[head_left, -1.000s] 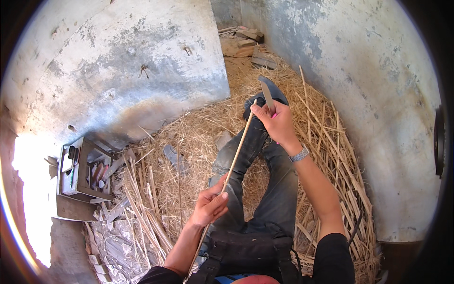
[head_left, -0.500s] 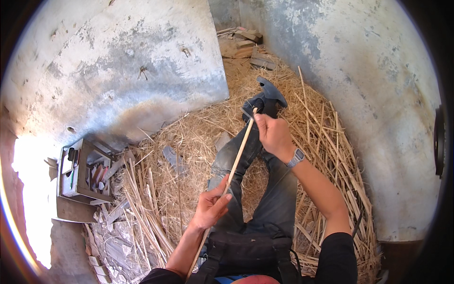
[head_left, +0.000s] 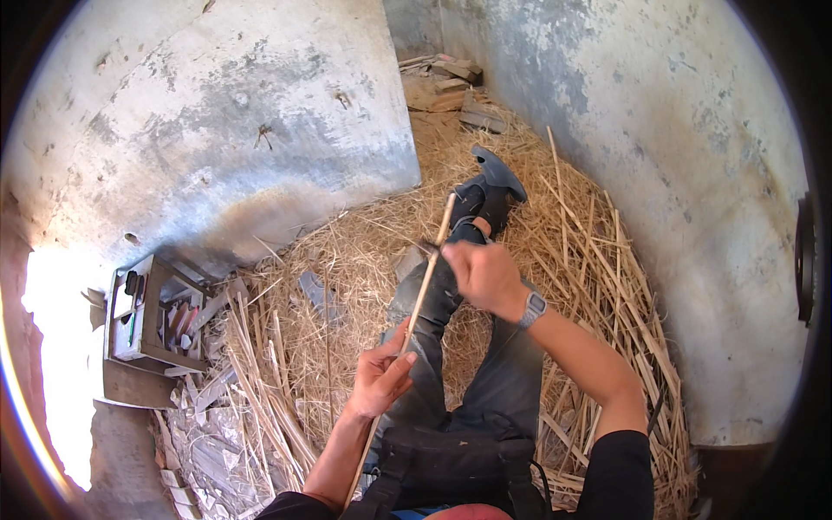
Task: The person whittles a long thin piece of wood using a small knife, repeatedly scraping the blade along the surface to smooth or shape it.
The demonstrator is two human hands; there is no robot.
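Note:
A long, pale bamboo strip (head_left: 422,293) slants from beside my lap up toward my crossed feet. My left hand (head_left: 381,379) is closed around its middle, thumb and fingers pinching it. Farther up, my right hand (head_left: 485,276) is closed beside the strip, with a small dark blade-like tool (head_left: 429,248) sticking out past the fingertips. That tool crosses the strip some way below its far end; the rest of it is hidden by my fingers. Both stretched-out legs (head_left: 503,364) lie under the strip.
Straw-like shavings (head_left: 347,251) cover the floor. Long strips lie piled on the right (head_left: 607,286), with another bundle (head_left: 269,390) on the left. A small wooden cabinet (head_left: 147,347) stands at the left wall. Wood pieces (head_left: 455,74) lie in the far corner.
My right hand has come down and slightly left along the strip with the dark tool, uncovering the strip's far end. That end has tilted a little left. The left hand keeps its hold.

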